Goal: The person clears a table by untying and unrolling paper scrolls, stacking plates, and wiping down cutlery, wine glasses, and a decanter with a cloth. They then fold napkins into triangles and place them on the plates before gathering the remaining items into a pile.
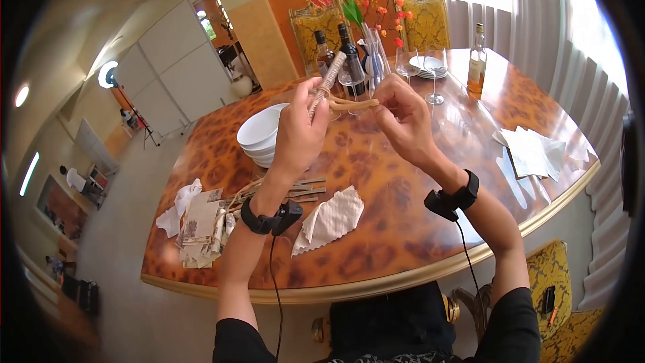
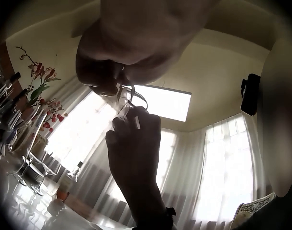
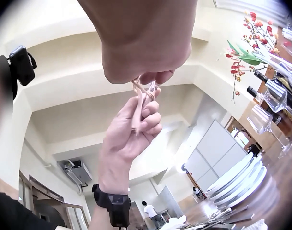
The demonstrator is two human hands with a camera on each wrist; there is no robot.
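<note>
Raised above the table, my left hand (image 1: pixel 302 128) holds a slim, print-patterned roll (image 1: pixel 333 72) upright and tilted. A tan strip like a ribbon or band (image 1: pixel 354 105) loops round the roll and runs sideways to my right hand (image 1: pixel 405 119). The right hand's fingertips pinch the strip's end. In the right wrist view, the left hand (image 3: pixel 126 124) has its fingers curled round the roll, with part of the strip hanging in front. The left wrist view shows the right hand (image 2: pixel 135 143) against the bright window, close below the left one.
On the table (image 1: pixel 396 208) lie a cream scalloped cloth (image 1: pixel 330 220), printed pieces (image 1: pixel 201 223) and several flat strips (image 1: pixel 308 189). White bowls (image 1: pixel 259 131) stand stacked left. Behind are wine glasses (image 1: pixel 435 67), dark bottles (image 1: pixel 349 47), flowers and an amber bottle (image 1: pixel 477 64); white napkins (image 1: pixel 534 151) lie right.
</note>
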